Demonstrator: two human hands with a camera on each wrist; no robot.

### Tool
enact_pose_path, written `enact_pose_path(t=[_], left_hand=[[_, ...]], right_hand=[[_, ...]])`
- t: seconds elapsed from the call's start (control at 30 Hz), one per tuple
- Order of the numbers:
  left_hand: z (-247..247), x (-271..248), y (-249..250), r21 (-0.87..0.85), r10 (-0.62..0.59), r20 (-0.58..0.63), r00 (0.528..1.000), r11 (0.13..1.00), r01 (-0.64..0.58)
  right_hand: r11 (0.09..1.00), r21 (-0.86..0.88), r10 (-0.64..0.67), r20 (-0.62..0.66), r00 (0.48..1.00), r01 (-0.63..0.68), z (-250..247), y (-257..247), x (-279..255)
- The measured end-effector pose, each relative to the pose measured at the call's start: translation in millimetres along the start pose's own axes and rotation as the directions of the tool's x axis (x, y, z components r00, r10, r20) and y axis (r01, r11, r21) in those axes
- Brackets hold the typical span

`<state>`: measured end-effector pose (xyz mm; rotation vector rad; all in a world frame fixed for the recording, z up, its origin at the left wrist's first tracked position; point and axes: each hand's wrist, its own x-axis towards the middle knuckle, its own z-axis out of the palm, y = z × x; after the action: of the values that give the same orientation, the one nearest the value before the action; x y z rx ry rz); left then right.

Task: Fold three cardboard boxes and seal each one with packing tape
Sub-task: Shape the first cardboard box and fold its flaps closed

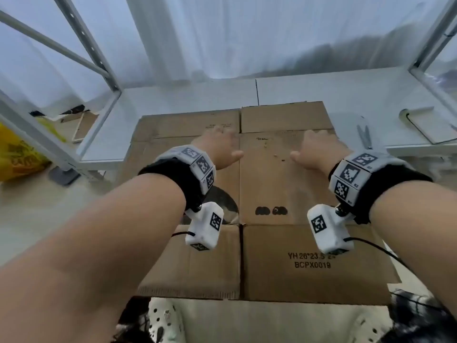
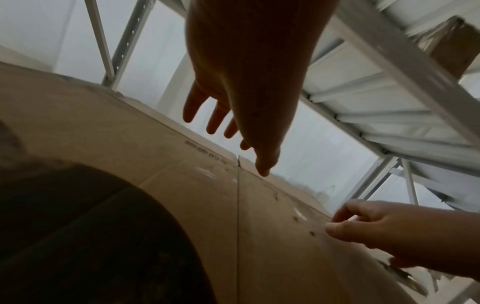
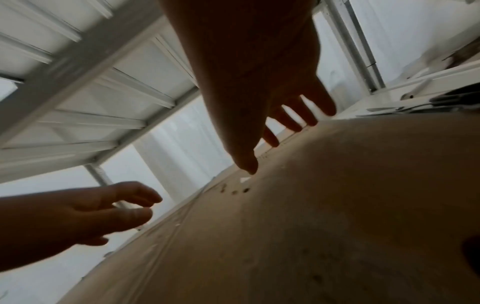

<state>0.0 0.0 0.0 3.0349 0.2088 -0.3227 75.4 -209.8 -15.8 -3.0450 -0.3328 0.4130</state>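
A flattened brown cardboard box (image 1: 272, 181) lies sloped in front of me, its far flaps resting on a low white shelf (image 1: 296, 90). My left hand (image 1: 217, 149) reaches over its upper middle, fingers spread and straight, holding nothing. About a hand's width to the right, my right hand (image 1: 319, 149) is spread the same way. In the left wrist view the left hand (image 2: 233, 102) hovers close over the cardboard (image 2: 182, 195), with the right hand (image 2: 389, 232) beside it. The right wrist view shows the right hand (image 3: 259, 102) fingertips near the board (image 3: 311, 226) and the left hand (image 3: 91, 214) loosely open.
Grey scissors (image 1: 364, 136) lie on the shelf to the right of the box, beside a flat white sheet (image 1: 425, 127). White metal rack posts (image 1: 99, 53) stand at both sides. A yellow bag (image 1: 17, 157) sits on the floor at left. My spotted shoes (image 1: 168, 320) are under the box's near edge.
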Motion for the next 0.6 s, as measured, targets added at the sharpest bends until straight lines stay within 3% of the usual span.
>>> enact_pose_path(t=[0.1,0.2,0.3,0.47,0.5,0.6], left_hand=[[11.5,7.0,3.8,0.019,-0.044,0.116,0.992,0.999,0.042],[25.5,5.3,7.8,0.028,-0.025,0.184,0.983,0.999,0.02],[34.7,5.9,7.5,0.021,-0.048,0.172,0.984,0.999,0.045],[37.7,-4.3,1.9,0.027,-0.12,0.116,0.986,0.993,0.118],[37.4,-8.4,-0.2,0.031,-0.155,0.103,0.983,0.988,0.152],[34.9,-23.6,-2.4,0.052,-0.246,0.118,0.962,0.969,0.242]], right_hand=[[0.985,-0.002,0.174,0.101,0.98,-0.175,7.3,14.1,15.2],[0.965,0.038,0.251,0.176,0.952,-0.261,12.9,19.7,13.9],[0.946,0.113,0.289,0.118,0.95,-0.302,14.2,19.5,3.7],[0.83,0.502,0.289,-0.012,0.957,-0.244,3.8,24.9,-14.8],[0.799,0.548,0.289,0.01,0.957,-0.247,1.4,26.9,-18.1],[0.786,0.503,0.277,0.234,0.932,-0.36,-5.0,32.1,-35.0]])
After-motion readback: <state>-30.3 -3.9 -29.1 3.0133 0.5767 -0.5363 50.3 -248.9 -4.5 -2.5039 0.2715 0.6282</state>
